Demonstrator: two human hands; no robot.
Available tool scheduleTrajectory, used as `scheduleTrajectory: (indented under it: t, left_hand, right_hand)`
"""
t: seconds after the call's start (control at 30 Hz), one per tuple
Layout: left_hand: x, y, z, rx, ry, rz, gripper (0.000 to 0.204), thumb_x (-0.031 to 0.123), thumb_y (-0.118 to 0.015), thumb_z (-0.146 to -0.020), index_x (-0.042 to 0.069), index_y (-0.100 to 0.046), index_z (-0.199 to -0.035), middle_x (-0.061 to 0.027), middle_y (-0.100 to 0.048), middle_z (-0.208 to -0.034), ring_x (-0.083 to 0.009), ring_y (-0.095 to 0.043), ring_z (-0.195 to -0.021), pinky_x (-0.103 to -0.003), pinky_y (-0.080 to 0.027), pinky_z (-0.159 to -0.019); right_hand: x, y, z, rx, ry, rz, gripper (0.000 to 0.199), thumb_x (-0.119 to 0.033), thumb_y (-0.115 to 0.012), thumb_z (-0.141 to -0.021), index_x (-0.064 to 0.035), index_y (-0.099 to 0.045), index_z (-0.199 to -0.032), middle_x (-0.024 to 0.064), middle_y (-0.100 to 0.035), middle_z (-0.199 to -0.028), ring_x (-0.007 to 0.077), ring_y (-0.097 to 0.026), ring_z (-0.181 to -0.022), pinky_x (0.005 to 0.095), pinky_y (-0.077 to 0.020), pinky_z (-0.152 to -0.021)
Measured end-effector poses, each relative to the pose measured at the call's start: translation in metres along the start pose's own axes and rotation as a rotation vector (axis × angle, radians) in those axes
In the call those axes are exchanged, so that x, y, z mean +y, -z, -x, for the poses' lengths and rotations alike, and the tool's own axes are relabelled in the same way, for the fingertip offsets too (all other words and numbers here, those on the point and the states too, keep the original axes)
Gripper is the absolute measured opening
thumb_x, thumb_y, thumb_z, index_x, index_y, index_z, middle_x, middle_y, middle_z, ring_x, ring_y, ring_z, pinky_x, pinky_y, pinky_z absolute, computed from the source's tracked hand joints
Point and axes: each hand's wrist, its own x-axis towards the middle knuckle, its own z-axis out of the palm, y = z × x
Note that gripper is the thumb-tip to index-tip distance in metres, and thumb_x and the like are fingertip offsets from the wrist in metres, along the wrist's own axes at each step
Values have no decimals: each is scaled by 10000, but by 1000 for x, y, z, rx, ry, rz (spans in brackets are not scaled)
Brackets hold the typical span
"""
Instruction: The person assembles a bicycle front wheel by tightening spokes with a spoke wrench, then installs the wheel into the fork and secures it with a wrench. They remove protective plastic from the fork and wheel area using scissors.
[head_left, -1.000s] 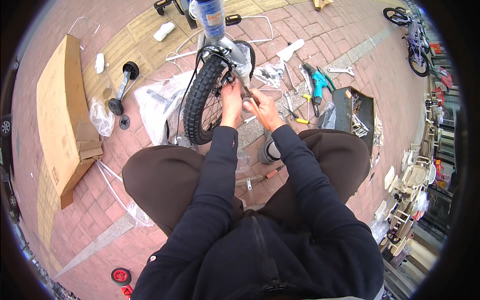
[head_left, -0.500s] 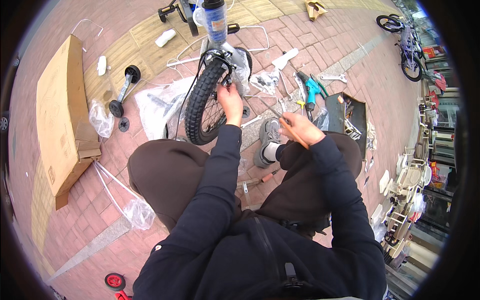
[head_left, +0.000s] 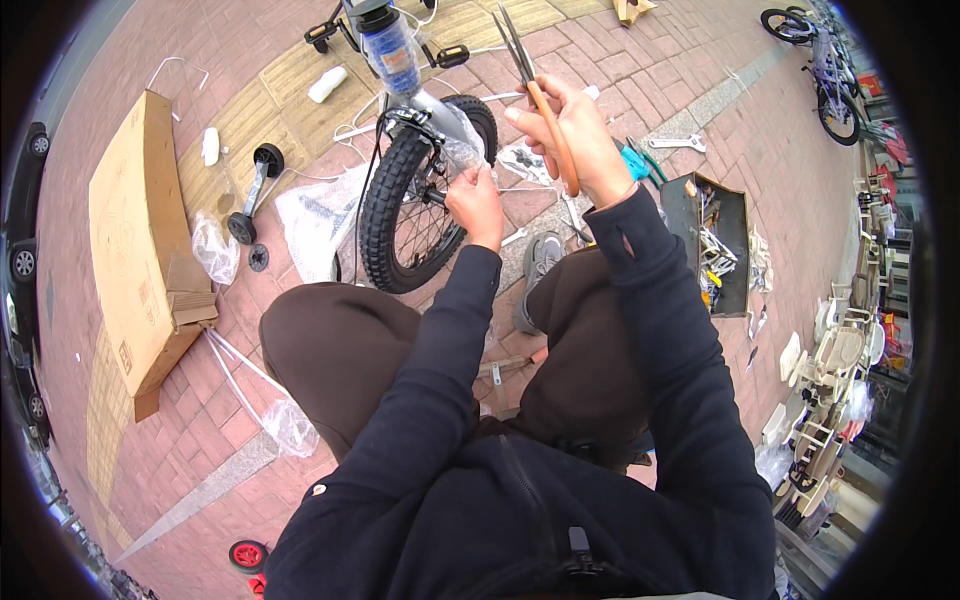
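Note:
In front of me stands a bicycle's knobby front wheel (head_left: pixel 385 215), its fork leg (head_left: pixel 440 120) partly wrapped in clear plastic film (head_left: pixel 462 150). My left hand (head_left: pixel 475 205) is closed in a pinch on the lower end of that film, beside the wheel's spokes. Raised to the right of the fork, my right hand (head_left: pixel 582 135) grips scissors (head_left: pixel 550 125) with orange handles. Their dark blades point up and away, slightly apart, touching nothing. Blue wrap (head_left: pixel 392 62) covers the frame tube above the fork.
An open toolbox (head_left: pixel 735 235) lies right of my knee, near a wrench (head_left: pixel 678 142) and a teal power tool (head_left: pixel 635 162). Left are a cardboard box (head_left: pixel 135 250), training wheels (head_left: pixel 255 195) and bubble wrap (head_left: pixel 318 220). Parked bicycles (head_left: pixel 830 70) stand far right.
My right hand has lifted the scissors up and forward, from near my shoe to beside the fork. My left hand has shifted slightly right and down, drawing the plastic film outward.

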Motion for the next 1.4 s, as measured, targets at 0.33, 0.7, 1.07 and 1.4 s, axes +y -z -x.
scheduleTrajectory:
  t: [0.33,0.7,1.07,1.4]
  left_hand:
    - [3,10,1,-86,-507,-519,228,230,-637,-755,71,-531,-630,-146,-566,-580,-346,-575,-566,-426,-435,-499]
    - [-79,24,58,-706,-326,-836,181,222,-642,-718,42,-629,-725,-185,-620,-722,-343,-615,-702,-436,-482,-629]
    - [-19,94,51,-338,-339,-572,322,358,-640,-778,45,-587,-725,-148,-607,-736,-322,-590,-713,-401,-448,-630]
    - [-20,150,11,318,26,-464,445,364,-413,-900,-38,-540,-1041,-242,-556,-1033,-389,-486,-978,-449,-343,-883]
  right_hand:
    - [-9,-10,1,33,39,-125,325,-177,-686,-769,7,-545,-996,-1,-539,-701,46,-512,-531,170,-428,-478]
    - [-4,-3,2,40,45,-113,347,-172,-694,-766,3,-543,-1026,-15,-511,-712,32,-495,-548,161,-422,-491]
    - [-13,-6,0,85,106,-200,374,-238,-700,-765,-17,-551,-1027,-1,-549,-719,54,-530,-568,180,-454,-509]
    - [-7,7,2,111,47,-227,355,-207,-698,-763,-14,-539,-1015,13,-553,-716,61,-526,-541,190,-448,-471]
